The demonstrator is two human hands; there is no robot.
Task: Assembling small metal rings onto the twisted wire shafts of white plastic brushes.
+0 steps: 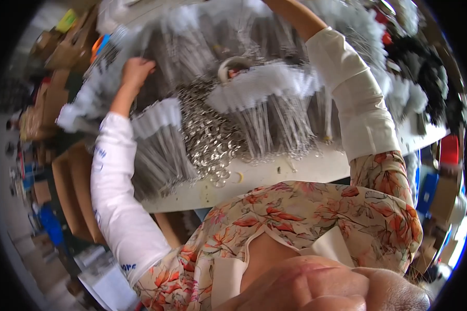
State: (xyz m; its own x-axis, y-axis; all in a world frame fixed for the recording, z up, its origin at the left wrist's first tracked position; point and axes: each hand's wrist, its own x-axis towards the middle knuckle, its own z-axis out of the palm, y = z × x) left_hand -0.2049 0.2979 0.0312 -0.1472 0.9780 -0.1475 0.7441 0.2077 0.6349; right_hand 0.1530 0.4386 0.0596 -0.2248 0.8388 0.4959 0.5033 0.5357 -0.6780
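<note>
I lean over a white table [301, 168] heaped with bundles of thin wire-handled brushes with white bristle tips [264, 85]. My left hand [136, 70] is stretched out at the upper left, its fingers curled on one bundle of white-tipped brushes [91, 96]. My right arm, in a cream sleeve [355, 98], runs up across the heap to the top edge of the picture, where the hand is cut off. A mound of small silvery metal rings [213, 137] lies between my arms.
A roll of tape [233, 65] sits on the heap behind the rings. Dark-bristled brushes [425, 67] lie at the far right. Brown cardboard boxes [72, 192] stand on the floor at the left, more clutter behind them. A red box [449, 150] is at the right.
</note>
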